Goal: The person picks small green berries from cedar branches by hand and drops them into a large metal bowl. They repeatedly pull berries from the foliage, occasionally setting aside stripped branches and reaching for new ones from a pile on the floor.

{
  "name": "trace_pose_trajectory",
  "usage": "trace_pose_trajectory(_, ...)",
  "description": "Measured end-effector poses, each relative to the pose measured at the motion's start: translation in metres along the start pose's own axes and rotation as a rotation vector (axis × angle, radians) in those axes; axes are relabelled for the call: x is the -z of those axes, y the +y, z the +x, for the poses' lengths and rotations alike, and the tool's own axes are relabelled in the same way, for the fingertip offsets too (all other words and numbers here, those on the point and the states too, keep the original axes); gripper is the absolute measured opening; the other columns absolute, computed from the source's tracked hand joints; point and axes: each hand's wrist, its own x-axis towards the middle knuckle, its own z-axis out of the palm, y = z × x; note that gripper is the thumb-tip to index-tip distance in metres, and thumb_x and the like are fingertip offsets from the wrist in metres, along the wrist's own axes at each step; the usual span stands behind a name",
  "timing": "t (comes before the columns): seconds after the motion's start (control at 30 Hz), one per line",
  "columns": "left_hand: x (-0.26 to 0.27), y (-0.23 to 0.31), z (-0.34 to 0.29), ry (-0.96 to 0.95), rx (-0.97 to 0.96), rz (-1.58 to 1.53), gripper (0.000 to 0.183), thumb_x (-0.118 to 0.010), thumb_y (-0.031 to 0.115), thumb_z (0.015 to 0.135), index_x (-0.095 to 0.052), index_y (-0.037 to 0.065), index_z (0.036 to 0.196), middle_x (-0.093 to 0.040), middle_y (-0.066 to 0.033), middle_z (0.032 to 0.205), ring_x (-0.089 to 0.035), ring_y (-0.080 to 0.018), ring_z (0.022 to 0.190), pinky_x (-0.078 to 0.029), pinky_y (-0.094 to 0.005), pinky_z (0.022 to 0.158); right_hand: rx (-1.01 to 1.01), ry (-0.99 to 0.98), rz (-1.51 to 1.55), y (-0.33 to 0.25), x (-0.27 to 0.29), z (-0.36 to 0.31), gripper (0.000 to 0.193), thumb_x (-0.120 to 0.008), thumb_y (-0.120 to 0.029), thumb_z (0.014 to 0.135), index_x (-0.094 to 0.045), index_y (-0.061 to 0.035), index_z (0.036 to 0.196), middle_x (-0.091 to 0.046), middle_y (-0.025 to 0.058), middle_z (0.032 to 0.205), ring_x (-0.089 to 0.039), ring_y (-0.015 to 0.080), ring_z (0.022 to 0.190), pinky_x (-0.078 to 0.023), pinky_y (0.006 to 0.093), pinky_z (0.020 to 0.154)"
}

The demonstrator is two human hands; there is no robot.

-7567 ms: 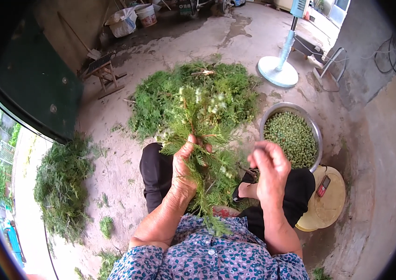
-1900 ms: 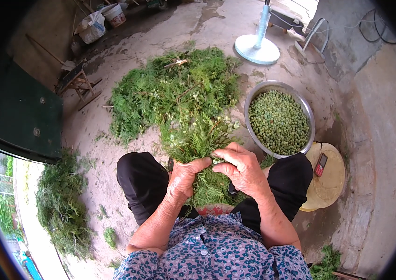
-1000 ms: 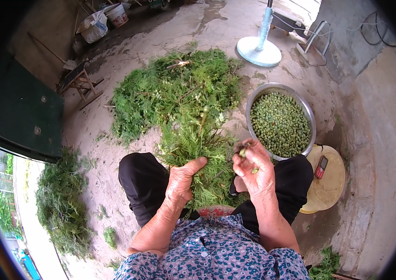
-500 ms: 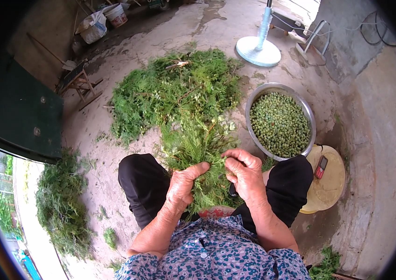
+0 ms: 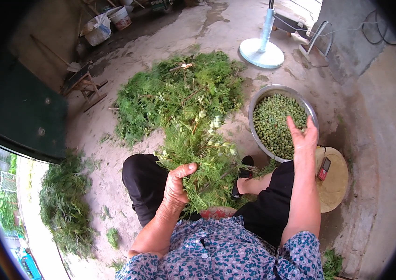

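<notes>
Right hand (image 5: pixel 304 136) now away from the leafy sprigs (image 5: pixel 200 151) and over the metal basin (image 5: pixel 275 89), fingers (image 5: pixel 309 124) apart

From the person (image 5: pixel 207 252), the floor (image 5: pixel 114 179) bears branches (image 5: pixel 174 93) at twelve o'clock, a basin (image 5: pixel 277 88) at one, greenery (image 5: pixel 65 205) near nine.

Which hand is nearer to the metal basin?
Right. The right hand appears over the metal basin, fingers spread; the left hand is off to its left, gripping leafy sprigs.
</notes>
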Motion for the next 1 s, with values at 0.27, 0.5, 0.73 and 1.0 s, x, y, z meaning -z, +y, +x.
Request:
trace_pose_trajectory(0.27, -0.025, -0.006, -0.005, 0.07, -0.085, 0.371, 0.031, -0.069, 0.02, 0.068, -0.064, -0.003, 0.09, -0.064, -0.0098, 0.088, -0.059, -0.0181, 0.081, -0.046, -0.0321, 0.077, 0.425, -0.065, -0.672, -0.012, 0.109, 0.12, 0.031, -0.047, -0.007, 0.088, -0.042, 0.0078, 0.115, -0.048, 0.0173, 0.113, -0.05, 0.0296, 0.1, -0.048, 0.0428, 0.087)
trace_pose_trajectory(0.5, -0.038, -0.008, -0.001, -0.015, -0.255, 0.674, 0.043, -0.069, 0.024, 0.073, -0.058, -0.002, 0.105, -0.061, -0.0097, 0.102, -0.056, -0.0158, 0.091, -0.044, -0.0293, 0.082, 0.148, -0.487, -0.483, -0.003, -0.012, -0.059, 0.019, -0.053, -0.002, 0.083, -0.055, 0.0015, 0.101, -0.058, 0.0086, 0.079, -0.054, 0.0093, 0.056, -0.044, 0.0214, 0.047)
trace_pose_trajectory(0.73, -0.04, -0.016, 0.004, -0.188, -0.52, 1.034, 0.027, -0.062, 0.019, 0.082, -0.054, 0.005, 0.103, -0.06, -0.0036, 0.089, -0.053, -0.0127, 0.082, -0.044, -0.0292, 0.072, 0.353, -1.148, -0.827, 0.031, -0.051, -0.144, 0.034, -0.061, 0.001, 0.076, -0.054, -0.0017, 0.109, -0.058, 0.0135, 0.101, -0.057, 0.0104, 0.057, -0.048, 0.0208, 0.05)
trace_pose_trajectory(1.0, -0.037, -0.011, 0.007, -0.197, -0.225, 0.44, 0.053, -0.076, 0.008, 0.065, -0.052, 0.003, 0.111, -0.061, -0.0054, 0.096, -0.058, -0.0161, 0.088, -0.047, -0.0285, 0.078, 0.248, -0.824, -0.586, 0.053, -0.028, -0.139, 0.017, -0.057, 0.008, 0.076, -0.06, 0.0035, 0.092, -0.054, 0.0074, 0.094, -0.056, 0.0103, 0.06, -0.044, 0.0198, 0.052)
